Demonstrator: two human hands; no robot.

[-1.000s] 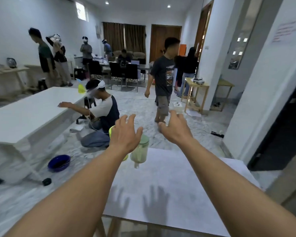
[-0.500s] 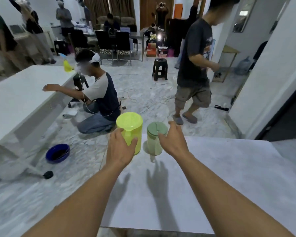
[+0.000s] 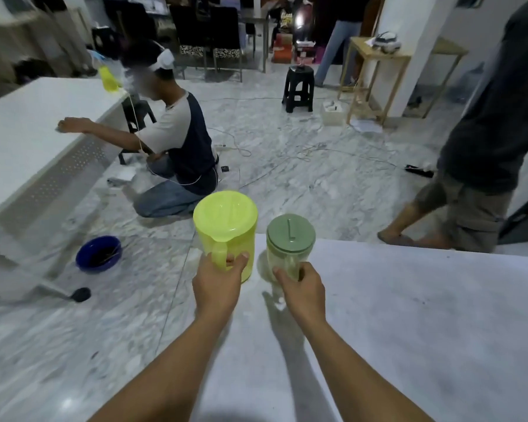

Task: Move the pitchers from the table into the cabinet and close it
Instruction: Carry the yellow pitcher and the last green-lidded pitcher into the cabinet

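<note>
The task is only at its start: both pitchers stand at the far corner of the table (image 3: 409, 315). The left hand (image 3: 218, 284) grips the handle of the yellow pitcher (image 3: 226, 226), and the right hand (image 3: 302, 287) grips the green-lidded pitcher (image 3: 290, 239). No cabinet is in view, so carrying, placing and closing are left.

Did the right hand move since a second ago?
Yes. The right hand came down to the table and closed on the green-lidded pitcher; earlier it hovered open above them.
</note>
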